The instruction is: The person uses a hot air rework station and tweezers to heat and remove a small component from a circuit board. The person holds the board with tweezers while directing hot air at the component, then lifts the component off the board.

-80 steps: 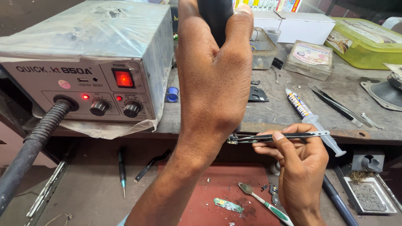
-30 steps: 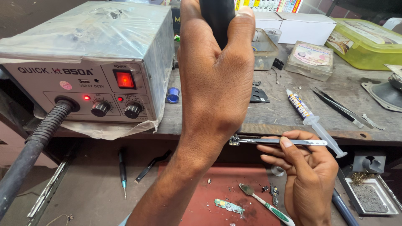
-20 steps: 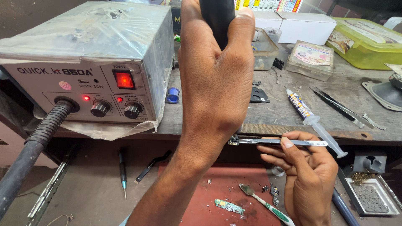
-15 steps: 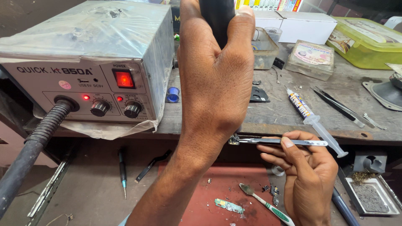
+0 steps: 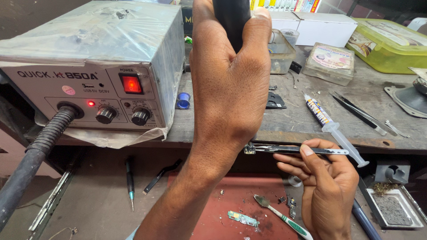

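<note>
My left hand (image 5: 231,93) is raised in the middle of the view, its back toward me, fingers wrapped around a black cylindrical handle (image 5: 231,18) that runs up out of the frame. Lower right, my right hand (image 5: 327,182) pinches a pair of metal tweezers (image 5: 293,150) held level, tips pointing left. A tiny part (image 5: 249,149) sits at the tweezer tips, just beside my left wrist. What the handle's lower end does is hidden behind my left hand.
A grey plastic-wrapped hot-air station (image 5: 98,66) with a lit red switch and a black hose (image 5: 35,155) stands left. The bench (image 5: 302,120) holds a syringe (image 5: 329,126), spare tweezers (image 5: 360,113) and boxes. Below, a red mat (image 5: 240,204) carries a small board (image 5: 242,218) and a brush (image 5: 280,217).
My right hand has dropped slightly and levelled the tweezers since the earliest frame. Over the last second, nothing visibly moves.
</note>
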